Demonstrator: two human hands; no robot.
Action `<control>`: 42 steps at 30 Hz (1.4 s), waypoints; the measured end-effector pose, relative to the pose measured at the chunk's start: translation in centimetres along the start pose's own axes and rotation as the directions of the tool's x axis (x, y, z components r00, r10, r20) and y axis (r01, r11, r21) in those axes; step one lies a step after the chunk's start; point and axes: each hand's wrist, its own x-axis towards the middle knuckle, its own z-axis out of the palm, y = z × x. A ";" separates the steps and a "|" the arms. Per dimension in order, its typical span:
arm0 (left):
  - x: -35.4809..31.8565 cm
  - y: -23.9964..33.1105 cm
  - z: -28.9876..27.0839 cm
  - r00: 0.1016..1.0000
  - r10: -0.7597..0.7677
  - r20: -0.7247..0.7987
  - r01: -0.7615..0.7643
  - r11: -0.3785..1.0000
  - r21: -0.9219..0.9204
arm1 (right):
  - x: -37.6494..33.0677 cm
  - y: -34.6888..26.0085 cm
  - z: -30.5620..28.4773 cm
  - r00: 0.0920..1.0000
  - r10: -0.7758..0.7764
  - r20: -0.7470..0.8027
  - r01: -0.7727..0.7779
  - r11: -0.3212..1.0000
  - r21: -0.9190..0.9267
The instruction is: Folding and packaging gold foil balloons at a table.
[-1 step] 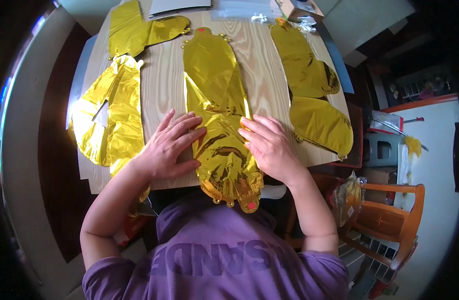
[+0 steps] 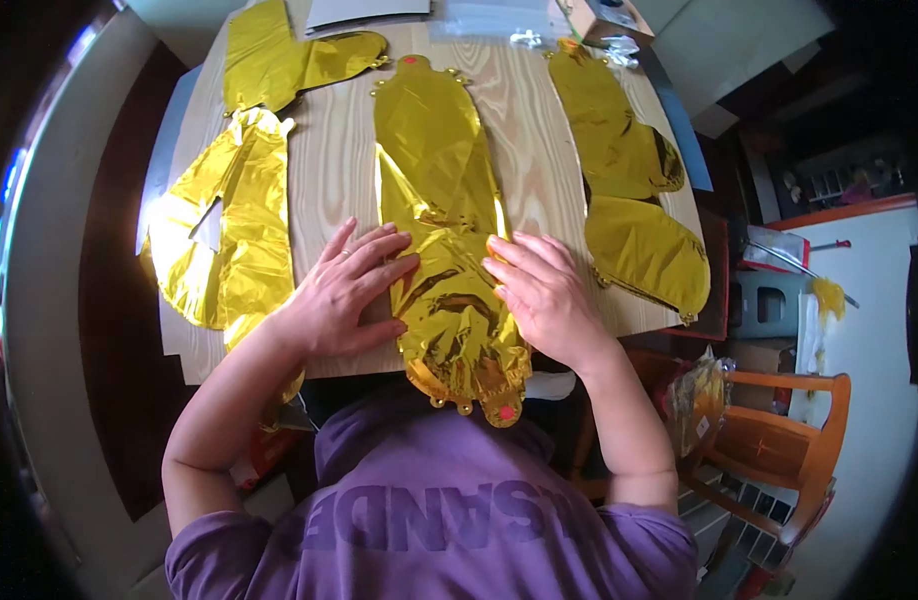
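A long, flat gold foil balloon (image 2: 434, 130) lies on the table between my hands. It has small tabs along its rounded ends and a red spot at each end. Its near part is crumpled and hangs past the table edge toward my lap. My left hand (image 2: 344, 290) rests open, its fingertips touching the balloon's left side and its palm by the bare wood. On the opposite side my right hand (image 2: 549, 300) lies with outstretched fingers over the foil's right edge. Neither hand visibly grips it.
More flat gold foil balloons lie at the left (image 2: 254, 200), far left (image 2: 259, 60) and right (image 2: 649, 250) of the wooden table (image 2: 329, 180). A box (image 2: 604, 20), clear plastic and a grey flat item (image 2: 369, 12) sit at the far edge. A wooden chair (image 2: 769, 440) stands at right.
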 end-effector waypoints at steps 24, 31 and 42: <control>-0.7 -1.1 1.0 0.999 0.026 -0.039 -0.027 1.000 -0.013 | 24.9 9.6 2.2 0.684 0.685 0.253 -0.712 0.701 0.026; -0.8 -1.2 1.1 0.999 0.021 -0.030 -0.022 1.000 -0.015 | 25.6 10.0 2.5 0.663 0.675 0.325 -0.729 0.680 0.077; -1.0 -1.3 1.1 1.000 0.024 -0.020 -0.023 1.000 0.012 | 23.6 12.7 2.9 0.693 0.607 0.388 -0.708 0.674 0.211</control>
